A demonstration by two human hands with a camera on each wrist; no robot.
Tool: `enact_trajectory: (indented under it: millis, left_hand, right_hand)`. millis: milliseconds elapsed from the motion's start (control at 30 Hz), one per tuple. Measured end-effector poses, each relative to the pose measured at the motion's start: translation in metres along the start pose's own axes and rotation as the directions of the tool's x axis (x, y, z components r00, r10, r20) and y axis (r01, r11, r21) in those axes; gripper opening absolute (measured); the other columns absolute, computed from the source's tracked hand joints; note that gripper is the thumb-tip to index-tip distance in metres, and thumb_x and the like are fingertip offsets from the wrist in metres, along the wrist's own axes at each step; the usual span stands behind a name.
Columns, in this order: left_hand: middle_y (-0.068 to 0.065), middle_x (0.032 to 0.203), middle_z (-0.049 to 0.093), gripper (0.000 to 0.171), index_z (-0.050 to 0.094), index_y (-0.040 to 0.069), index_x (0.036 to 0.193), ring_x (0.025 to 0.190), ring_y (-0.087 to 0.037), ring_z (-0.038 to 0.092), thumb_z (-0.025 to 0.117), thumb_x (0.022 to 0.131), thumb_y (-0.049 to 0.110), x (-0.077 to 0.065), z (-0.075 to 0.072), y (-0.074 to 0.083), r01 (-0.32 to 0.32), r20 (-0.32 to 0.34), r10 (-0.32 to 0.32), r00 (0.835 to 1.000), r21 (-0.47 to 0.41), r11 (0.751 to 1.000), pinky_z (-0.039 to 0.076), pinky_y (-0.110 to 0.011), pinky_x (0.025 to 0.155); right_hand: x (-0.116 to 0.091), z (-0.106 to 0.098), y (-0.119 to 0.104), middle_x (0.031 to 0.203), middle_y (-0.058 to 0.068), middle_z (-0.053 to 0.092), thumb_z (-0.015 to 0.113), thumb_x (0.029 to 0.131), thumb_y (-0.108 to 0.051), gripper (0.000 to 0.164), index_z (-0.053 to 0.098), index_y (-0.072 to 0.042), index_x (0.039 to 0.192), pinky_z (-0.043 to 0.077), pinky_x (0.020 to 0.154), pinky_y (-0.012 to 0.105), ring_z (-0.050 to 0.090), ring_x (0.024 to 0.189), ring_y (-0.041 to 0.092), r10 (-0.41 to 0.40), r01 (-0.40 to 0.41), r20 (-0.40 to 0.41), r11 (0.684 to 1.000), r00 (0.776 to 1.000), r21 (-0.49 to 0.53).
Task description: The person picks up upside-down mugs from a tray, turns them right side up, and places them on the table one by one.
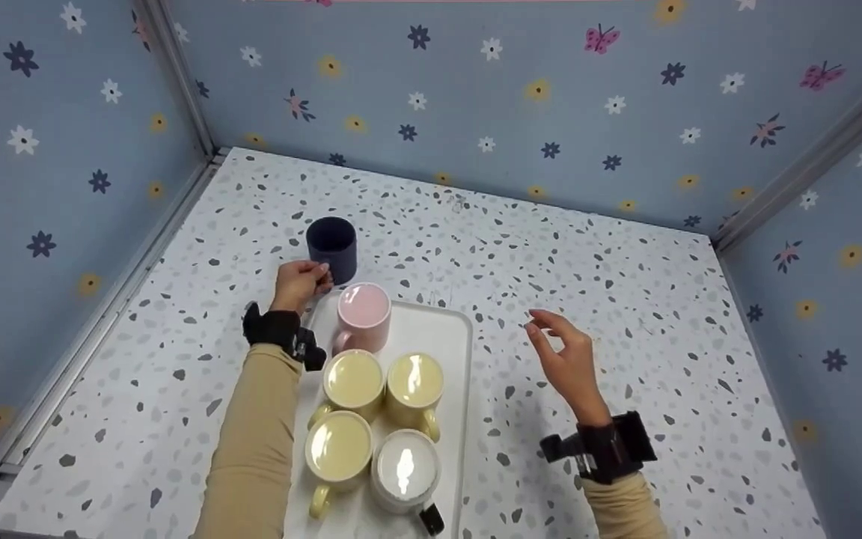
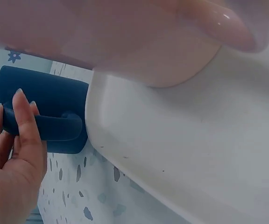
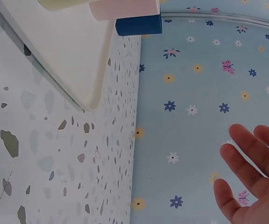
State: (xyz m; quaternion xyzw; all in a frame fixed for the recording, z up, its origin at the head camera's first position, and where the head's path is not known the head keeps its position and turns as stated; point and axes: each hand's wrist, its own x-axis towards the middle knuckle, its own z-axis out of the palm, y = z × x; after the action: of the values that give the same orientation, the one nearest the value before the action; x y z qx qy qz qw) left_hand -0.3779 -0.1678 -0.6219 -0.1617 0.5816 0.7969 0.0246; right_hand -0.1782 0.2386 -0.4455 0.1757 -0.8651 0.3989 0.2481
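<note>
A dark blue mug (image 1: 332, 251) stands on the table just beyond the far left corner of a white tray (image 1: 431, 322). My left hand (image 1: 301, 284) pinches its handle (image 2: 60, 127) between thumb and fingers, seen closely in the left wrist view. On the tray, nearest that hand, is a pink mug (image 1: 364, 318). Behind it in the tray come several yellow mugs (image 1: 355, 379) and a white mug (image 1: 405, 470) with a black handle part. My right hand (image 1: 567, 359) hovers to the right of the tray, fingers loosely bent, holding nothing.
The speckled white table (image 1: 521, 262) is bounded by blue flowered walls (image 1: 476, 97) at the back and both sides. Metal rails (image 1: 102, 322) run along the left edge. The mugs on the tray stand close together.
</note>
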Motion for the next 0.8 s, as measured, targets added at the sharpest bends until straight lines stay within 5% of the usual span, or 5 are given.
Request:
enact_trajectory:
  millis: [133, 233, 333, 567, 800]
  left_hand:
    - [-0.01, 0.086, 0.054, 0.027, 0.059, -0.01, 0.104, 0.058, -0.007, 0.054, 0.061, 0.09, 0.014, -0.085, 0.033, 0.067, 0.035, -0.181, 0.015, 0.983, 0.27, 0.962, 0.052, -0.02, 0.059]
    - [-0.011, 0.088, 0.058, 0.03, 0.063, -0.006, 0.104, 0.067, -0.009, 0.055, 0.058, 0.091, 0.021, -0.117, 0.042, 0.091, 0.008, -0.253, 0.119, 0.96, 0.45, 0.893, 0.047, -0.019, 0.068]
    - [-0.009, 0.089, 0.061, 0.029, 0.064, -0.004, 0.102, 0.08, -0.016, 0.053, 0.056, 0.091, 0.021, -0.131, 0.042, 0.103, -0.038, -0.258, 0.207, 0.944, 0.536, 0.843, 0.04, -0.022, 0.071]
    - [-0.003, 0.084, 0.057, 0.03, 0.055, -0.01, 0.113, 0.075, -0.008, 0.052, 0.052, 0.094, 0.013, -0.155, 0.034, 0.118, -0.07, -0.124, 0.12, 0.985, 0.349, 0.935, 0.045, -0.022, 0.069]
    - [0.005, 0.078, 0.058, 0.024, 0.055, -0.009, 0.108, 0.078, -0.007, 0.055, 0.051, 0.095, 0.011, -0.175, 0.025, 0.125, -0.088, -0.02, 0.103, 0.995, 0.366, 0.927, 0.046, -0.022, 0.07]
  right_hand:
    - [0.002, 0.001, 0.0, 0.093, 0.014, 0.068, 0.063, 0.086, 0.0, 0.019, 0.066, 0.005, 0.104, 0.049, 0.072, 0.04, 0.064, 0.084, 0.026, -0.008, 0.008, 0.018, 1.0, 1.0, -0.004]
    - [0.005, 0.001, -0.002, 0.092, 0.013, 0.068, 0.063, 0.086, 0.0, 0.019, 0.066, 0.004, 0.103, 0.049, 0.071, 0.038, 0.064, 0.084, 0.025, -0.015, 0.015, 0.022, 1.0, 1.0, -0.003]
    - [0.01, 0.001, -0.004, 0.089, 0.013, 0.069, 0.063, 0.085, 0.0, 0.018, 0.066, 0.005, 0.103, 0.05, 0.071, 0.039, 0.064, 0.083, 0.026, -0.028, 0.028, 0.022, 1.0, 0.999, -0.002]
    - [0.026, 0.007, -0.012, 0.087, 0.013, 0.068, 0.063, 0.085, 0.0, 0.019, 0.064, 0.007, 0.103, 0.05, 0.07, 0.043, 0.064, 0.082, 0.026, -0.084, 0.084, 0.055, 0.996, 0.995, 0.005]
    - [0.058, 0.029, -0.034, 0.086, 0.015, 0.066, 0.062, 0.087, -0.001, 0.018, 0.064, 0.007, 0.103, 0.05, 0.072, 0.044, 0.062, 0.081, 0.028, -0.179, 0.186, 0.191, 0.982, 0.965, -0.016]
